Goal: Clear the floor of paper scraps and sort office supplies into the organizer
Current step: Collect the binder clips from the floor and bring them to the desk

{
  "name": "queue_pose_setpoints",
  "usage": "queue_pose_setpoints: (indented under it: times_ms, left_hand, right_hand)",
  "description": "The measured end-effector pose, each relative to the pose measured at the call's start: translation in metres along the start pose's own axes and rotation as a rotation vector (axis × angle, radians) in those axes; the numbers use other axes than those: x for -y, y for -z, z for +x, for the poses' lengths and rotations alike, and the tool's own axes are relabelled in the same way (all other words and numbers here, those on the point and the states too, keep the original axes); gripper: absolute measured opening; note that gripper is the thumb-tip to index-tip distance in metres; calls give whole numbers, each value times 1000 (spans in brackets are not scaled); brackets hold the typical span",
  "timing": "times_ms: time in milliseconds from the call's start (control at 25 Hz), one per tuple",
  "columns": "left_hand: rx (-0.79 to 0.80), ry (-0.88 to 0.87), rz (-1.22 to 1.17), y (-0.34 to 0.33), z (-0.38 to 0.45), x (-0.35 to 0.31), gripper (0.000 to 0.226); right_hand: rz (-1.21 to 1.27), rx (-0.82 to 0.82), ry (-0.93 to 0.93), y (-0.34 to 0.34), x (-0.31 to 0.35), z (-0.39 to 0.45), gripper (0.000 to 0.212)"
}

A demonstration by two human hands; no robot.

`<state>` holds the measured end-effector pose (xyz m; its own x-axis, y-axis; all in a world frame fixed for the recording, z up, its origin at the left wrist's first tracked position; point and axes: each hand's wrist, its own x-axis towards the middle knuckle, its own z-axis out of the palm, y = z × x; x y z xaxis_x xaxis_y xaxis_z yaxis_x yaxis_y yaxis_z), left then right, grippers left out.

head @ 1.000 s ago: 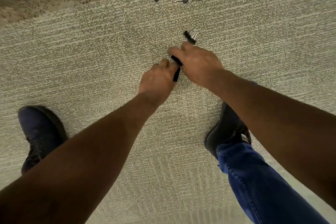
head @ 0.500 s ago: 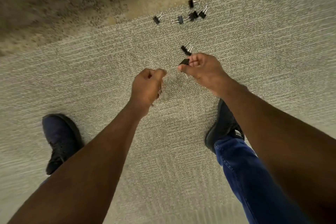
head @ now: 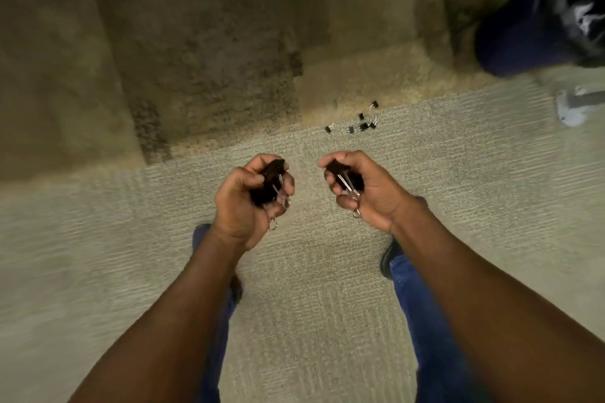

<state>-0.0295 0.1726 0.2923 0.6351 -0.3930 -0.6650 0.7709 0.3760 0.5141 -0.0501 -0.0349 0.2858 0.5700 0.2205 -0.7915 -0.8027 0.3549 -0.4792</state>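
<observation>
A bunch of black metal binder clips with silver wire handles [head: 273,185] is gripped in the curled left hand [head: 252,198], and a second bunch [head: 343,175] is held in the curled right hand [head: 363,188]. More small black binder clips [head: 358,123] are scattered on the grey-beige carpet [head: 327,304] well beyond both hands.

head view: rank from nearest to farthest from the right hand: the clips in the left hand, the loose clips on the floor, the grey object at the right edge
1. Clips in the left hand, just left of the right hand.
2. Loose clips on the floor, ahead at the carpet seam.
3. Grey object, far right edge.
</observation>
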Motion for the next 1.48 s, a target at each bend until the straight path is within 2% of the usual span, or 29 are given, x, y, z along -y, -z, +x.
queue_pose_setpoints:
  times_ms: [120,240,360,560,680,760,880,1000,1080,1160,1240,1360,1480]
  left_hand:
    - [106,-71,-82,-6,-55,-55,53]
    - [135,-129,-67,-6,-106,-113,43]
    - [29,-161,2,-4,-153,-171,34]
    - [-272,-104,94,-2,-231,-259,31]
    - [-425,0,273,-1,-255,-296,26]
    - [-448,20,437,-8,-256,-310,24]
    - [-532,-103,722,-28,-254,-338,26]
    - [-662,-288,928,-46,-251,-387,27]
    - [-677,-428,967,-57,-245,-423,35]
    - [-655,-575,1013,-68,-235,-462,37]
    - [-635,-693,1052,-81,-218,-507,34]
    - [-640,-826,1061,-98,-185,-574,32]
    - [-670,-938,969,-122,-146,-637,31]
  right_hand:
    - [51,52,22,-73,27,-37,27]
    - [132,82,43,-150,47,-70,31]
    - [207,31,58,-227,61,-101,36]
    - [359,-149,69,-350,89,-150,38]
    - [270,-245,52,-411,102,-163,35]
    - [225,-249,31,-449,109,-164,34]
    - [312,-125,32,-491,135,-168,32]
    - [276,-82,92,-514,181,-166,26]
    - [400,-42,153,-529,219,-161,31]
    - [601,87,171,-544,260,-154,44]
    - [597,171,222,-556,307,-136,52]
    - [567,190,318,-572,378,-106,40]
    - [599,290,315,-582,448,-73,37]
